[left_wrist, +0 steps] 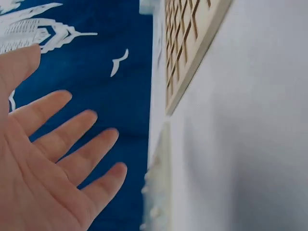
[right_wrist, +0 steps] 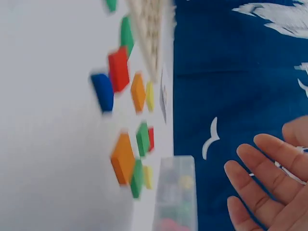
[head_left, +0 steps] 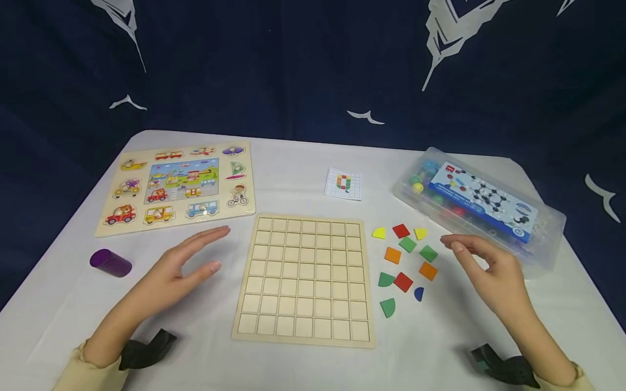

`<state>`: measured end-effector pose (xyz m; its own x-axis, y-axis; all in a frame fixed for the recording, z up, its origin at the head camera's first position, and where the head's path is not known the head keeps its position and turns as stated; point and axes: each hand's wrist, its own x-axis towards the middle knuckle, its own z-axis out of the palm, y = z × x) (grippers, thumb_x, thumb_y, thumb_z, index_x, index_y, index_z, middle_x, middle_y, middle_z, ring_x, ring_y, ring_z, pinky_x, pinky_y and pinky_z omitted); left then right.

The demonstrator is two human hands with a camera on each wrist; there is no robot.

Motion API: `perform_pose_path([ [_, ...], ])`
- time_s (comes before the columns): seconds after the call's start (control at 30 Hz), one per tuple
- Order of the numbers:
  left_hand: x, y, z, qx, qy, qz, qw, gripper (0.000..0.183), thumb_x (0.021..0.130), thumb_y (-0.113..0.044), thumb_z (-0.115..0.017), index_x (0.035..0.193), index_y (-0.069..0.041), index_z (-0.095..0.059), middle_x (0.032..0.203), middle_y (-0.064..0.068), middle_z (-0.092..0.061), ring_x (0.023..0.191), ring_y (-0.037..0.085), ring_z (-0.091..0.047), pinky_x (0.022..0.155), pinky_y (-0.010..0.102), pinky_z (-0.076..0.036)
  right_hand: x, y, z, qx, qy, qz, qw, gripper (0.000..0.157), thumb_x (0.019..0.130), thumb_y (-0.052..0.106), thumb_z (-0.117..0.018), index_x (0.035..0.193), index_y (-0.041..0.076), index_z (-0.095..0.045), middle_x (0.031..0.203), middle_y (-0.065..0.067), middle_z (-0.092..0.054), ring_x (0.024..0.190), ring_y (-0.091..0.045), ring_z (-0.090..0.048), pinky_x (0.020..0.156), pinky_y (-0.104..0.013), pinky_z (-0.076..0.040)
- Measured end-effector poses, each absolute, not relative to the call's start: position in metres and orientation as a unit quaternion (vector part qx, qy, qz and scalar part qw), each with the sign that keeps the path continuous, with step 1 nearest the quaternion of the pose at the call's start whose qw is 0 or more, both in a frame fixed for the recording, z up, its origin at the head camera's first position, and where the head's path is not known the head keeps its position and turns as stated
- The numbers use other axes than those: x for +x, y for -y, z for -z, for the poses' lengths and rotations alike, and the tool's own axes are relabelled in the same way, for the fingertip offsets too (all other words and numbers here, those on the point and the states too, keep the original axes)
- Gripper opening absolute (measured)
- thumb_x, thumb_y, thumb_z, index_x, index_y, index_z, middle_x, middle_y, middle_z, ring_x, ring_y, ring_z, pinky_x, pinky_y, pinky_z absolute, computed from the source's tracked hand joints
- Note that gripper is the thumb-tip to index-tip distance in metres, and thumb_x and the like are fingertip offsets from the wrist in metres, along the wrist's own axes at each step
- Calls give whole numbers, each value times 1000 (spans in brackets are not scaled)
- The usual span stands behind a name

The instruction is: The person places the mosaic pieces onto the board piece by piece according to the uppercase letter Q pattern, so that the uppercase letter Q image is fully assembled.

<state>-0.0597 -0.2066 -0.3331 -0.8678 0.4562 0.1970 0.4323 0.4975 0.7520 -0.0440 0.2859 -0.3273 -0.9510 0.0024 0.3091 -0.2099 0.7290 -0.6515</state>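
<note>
A square wooden grid board [head_left: 303, 279] lies flat on the white table, its cells bare. My left hand [head_left: 181, 271] hovers to the left of the board, fingers spread and nothing in the palm, as the left wrist view also shows. On the board's other side, several flat coloured pieces lie scattered: red squares such as one red square [head_left: 403, 282], orange squares [head_left: 393, 255], green pieces [head_left: 388, 308], yellow quarter rounds [head_left: 379, 233] and a blue half round [head_left: 419, 294]. My right hand [head_left: 494, 271] is raised to the right of these pieces, fingers relaxed, holding nothing.
Behind the board lies a small pattern card [head_left: 343, 184]. A wooden picture puzzle [head_left: 181, 187] occupies the back left, with a purple cylinder [head_left: 111, 263] in front of it. At the back right stands a clear plastic case [head_left: 481, 209] with coloured balls inside. A dark curtain [head_left: 293, 70] hangs behind.
</note>
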Motion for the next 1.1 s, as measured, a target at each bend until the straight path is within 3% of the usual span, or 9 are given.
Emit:
perform_pose_path([
  [0.07, -62, 204, 341, 260, -834, -485, 49, 48, 91, -5, -59, 138, -13, -47, 139, 6, -46, 128, 15, -39, 102, 18, -26, -50, -293, 339, 39, 899, -420, 116, 24, 96, 19, -55, 111, 5, -67, 103, -9, -67, 95, -3, -58, 81, -9, -40],
  [0.23, -69, 200, 365, 252, -772, -571, 117, 44, 92, -2, -57, 135, -3, -47, 138, 11, -46, 129, 17, -38, 104, 23, -28, -66, -311, 373, -2, 859, -505, 90, 31, 95, 25, -55, 116, 4, -64, 100, -5, -68, 89, -11, -63, 74, -15, -48],
  [0.4, -72, 196, 381, 275, -729, -616, 115, 46, 90, 3, -57, 134, 6, -44, 141, 18, -40, 132, 17, -33, 105, 27, -26, -60, -299, 361, -50, 801, -594, 53, 24, 94, 18, -58, 112, 5, -64, 93, 6, -69, 84, -5, -64, 68, -16, -50],
  [0.5, -71, 196, 384, 292, -715, -626, 107, 47, 88, 8, -56, 133, 9, -43, 143, 21, -36, 134, 19, -30, 106, 26, -24, -61, -304, 370, -49, 772, -632, 47, 19, 93, 16, -59, 108, 7, -66, 93, 5, -69, 84, -5, -64, 67, -17, -50],
  [0.67, -69, 198, 388, 283, -758, -577, 112, 52, 86, -2, -66, 134, -1, -48, 148, 9, -33, 137, 18, -23, 107, 21, -18, -62, -307, 380, -72, 797, -598, 45, 23, 93, 18, -60, 111, 6, -64, 94, 12, -67, 81, -4, -63, 66, -15, -50],
  [0.8, -66, 199, 390, 275, -803, -514, 122, 60, 82, -16, -73, 137, -12, -49, 150, -2, -30, 138, 18, -19, 106, 17, -14, -63, -307, 384, -111, 842, -527, 33, 37, 93, 24, -59, 121, 0, -58, 95, 19, -62, 77, -3, -58, 66, -13, -48],
  [0.87, -65, 198, 390, 274, -813, -498, 126, 68, 79, -20, -76, 139, -15, -47, 151, -3, -27, 139, 19, -16, 107, 22, -13, -63, -307, 385, -122, 854, -506, 24, 43, 93, 27, -60, 124, -2, -56, 96, 22, -60, 77, -2, -56, 66, -12, -47],
  [0.97, -64, 196, 391, 290, -826, -466, 127, 81, 73, -27, -80, 143, -18, -40, 153, -2, -20, 140, 20, -8, 109, 40, -13, -64, -304, 387, -122, 871, -475, 25, 45, 92, 27, -60, 125, -3, -56, 95, 21, -59, 79, -1, -55, 67, -10, -46],
  [1.1, -61, 192, 391, 328, -840, -410, 136, 98, 67, -38, -83, 148, -20, -31, 155, 3, -11, 140, 24, 2, 103, 60, -15, -66, -299, 390, -118, 895, -428, 46, 42, 91, 27, -62, 122, -1, -60, 90, 12, -61, 77, -4, -52, 64, -9, -44],
])
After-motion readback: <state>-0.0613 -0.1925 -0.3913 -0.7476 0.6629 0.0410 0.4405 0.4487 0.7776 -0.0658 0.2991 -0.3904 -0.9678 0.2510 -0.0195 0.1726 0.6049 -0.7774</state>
